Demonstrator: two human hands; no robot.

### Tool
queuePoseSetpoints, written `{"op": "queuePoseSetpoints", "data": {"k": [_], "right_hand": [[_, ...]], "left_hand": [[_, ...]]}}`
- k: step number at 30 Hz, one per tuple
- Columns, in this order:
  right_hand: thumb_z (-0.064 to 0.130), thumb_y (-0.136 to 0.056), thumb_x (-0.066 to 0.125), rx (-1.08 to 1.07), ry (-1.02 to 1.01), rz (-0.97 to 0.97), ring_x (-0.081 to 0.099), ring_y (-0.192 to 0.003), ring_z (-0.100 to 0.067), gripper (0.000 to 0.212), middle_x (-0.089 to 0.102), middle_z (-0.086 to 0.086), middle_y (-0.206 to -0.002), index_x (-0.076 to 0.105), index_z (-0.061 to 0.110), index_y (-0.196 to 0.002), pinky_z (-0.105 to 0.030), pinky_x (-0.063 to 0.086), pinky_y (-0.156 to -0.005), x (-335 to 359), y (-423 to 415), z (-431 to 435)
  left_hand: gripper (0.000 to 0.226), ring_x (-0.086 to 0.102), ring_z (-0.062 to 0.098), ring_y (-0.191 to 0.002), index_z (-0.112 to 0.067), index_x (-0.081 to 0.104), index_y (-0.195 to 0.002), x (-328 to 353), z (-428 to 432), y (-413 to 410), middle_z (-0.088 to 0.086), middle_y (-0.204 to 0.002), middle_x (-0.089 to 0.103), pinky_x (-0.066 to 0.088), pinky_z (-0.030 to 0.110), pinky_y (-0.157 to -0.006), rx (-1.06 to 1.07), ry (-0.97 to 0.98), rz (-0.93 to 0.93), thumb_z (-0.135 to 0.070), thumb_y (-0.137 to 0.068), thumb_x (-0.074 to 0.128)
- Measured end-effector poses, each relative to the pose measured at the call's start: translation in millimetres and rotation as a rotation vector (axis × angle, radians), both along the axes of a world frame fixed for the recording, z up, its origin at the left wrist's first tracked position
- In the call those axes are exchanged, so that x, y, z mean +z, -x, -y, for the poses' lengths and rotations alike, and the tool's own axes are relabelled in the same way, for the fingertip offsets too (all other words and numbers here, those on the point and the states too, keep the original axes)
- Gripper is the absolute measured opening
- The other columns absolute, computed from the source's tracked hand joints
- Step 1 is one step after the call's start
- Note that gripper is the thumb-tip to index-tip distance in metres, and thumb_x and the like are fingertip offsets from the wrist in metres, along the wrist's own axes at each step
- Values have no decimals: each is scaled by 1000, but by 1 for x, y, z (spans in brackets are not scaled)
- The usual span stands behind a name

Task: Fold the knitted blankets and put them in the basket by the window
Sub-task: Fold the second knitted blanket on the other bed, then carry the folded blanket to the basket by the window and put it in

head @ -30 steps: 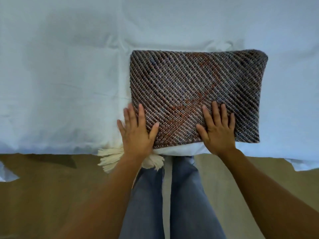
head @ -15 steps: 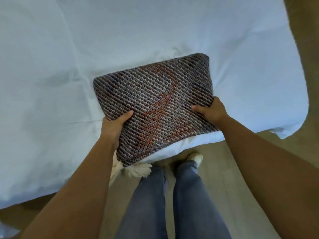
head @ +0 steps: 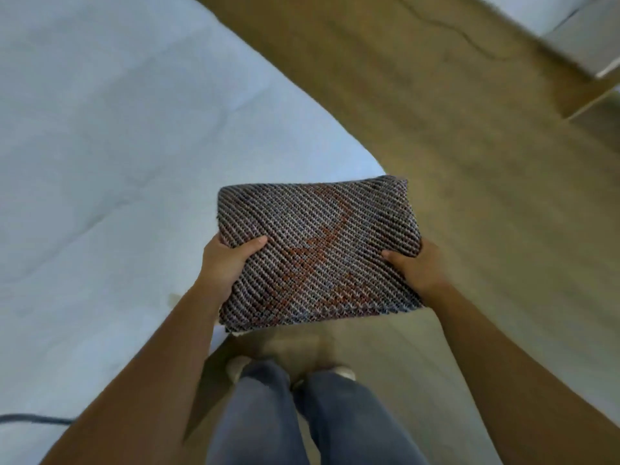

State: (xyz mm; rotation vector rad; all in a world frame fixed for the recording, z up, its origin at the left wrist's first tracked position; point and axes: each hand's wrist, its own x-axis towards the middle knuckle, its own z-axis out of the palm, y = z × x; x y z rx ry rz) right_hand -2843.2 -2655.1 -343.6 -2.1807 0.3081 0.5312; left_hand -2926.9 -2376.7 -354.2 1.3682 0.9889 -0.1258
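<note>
Knitted blanket (head: 318,253): folded, held over the floor (head: 469,162) beside the bed (head: 117,146).
Left grip (head: 228,263): clasping its left edge.
Right grip (head: 419,266): clasping its right edge.
Risk: folds could sag open if either loosens.

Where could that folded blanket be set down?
The white bed sheet left of the grey-and-rust folded knitted blanket lies bare to its rounded edge. The tan floor between that edge and the pale furniture is open. Crowded only around the shoes.
</note>
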Motion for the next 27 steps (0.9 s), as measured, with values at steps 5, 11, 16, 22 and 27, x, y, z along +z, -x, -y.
{"op": "queuePoseSetpoints", "data": {"k": [5, 11, 16, 22, 27], "right_hand": [[21, -76, 76, -381, 3, 123, 63, -106, -27, 50, 66, -11, -117, 59, 6, -121, -34, 49, -91, 39, 29, 167], [19, -80, 73, -778, 35, 220, 61, -107, -28, 46, 65, -13, -117, 58, 5, -120, -28, 45, -84, 68, 91, 319], [18, -81, 72, -1063, 50, 261, 60, -109, -29, 46, 64, -12, -119, 56, 5, -122, -26, 42, -83, 78, 134, 415], [16, -79, 74, -1396, 81, 321, 62, -106, -25, 45, 67, -11, -116, 60, 7, -120, -26, 45, -85, 83, 163, 531], [20, -76, 75, -1664, 108, 327, 63, -100, -21, 44, 68, -5, -110, 62, 10, -117, -30, 48, -85, 75, 193, 603]], "left_hand": [[52, 62, 22, -98, -11, 58, -122, 43, 153, -81, 7, -118, 64, 48, 32, -90, -374, -27, 130, -21, -75, 79], [47, 63, 24, -100, -10, 59, -118, 80, 345, -137, 7, -112, 66, 48, 36, -93, -772, -43, 224, -21, -76, 78], [47, 62, 22, -96, -11, 59, -117, 103, 492, -161, 3, -107, 64, 48, 33, -87, -1067, -46, 291, -23, -76, 77], [42, 60, 20, -95, -11, 57, -119, 113, 679, -179, 3, -105, 62, 45, 30, -85, -1376, 6, 366, -18, -80, 74], [49, 59, 21, -100, -8, 53, -124, 113, 826, -181, 5, -112, 61, 46, 33, -92, -1660, 14, 384, -19, -81, 73]]}}
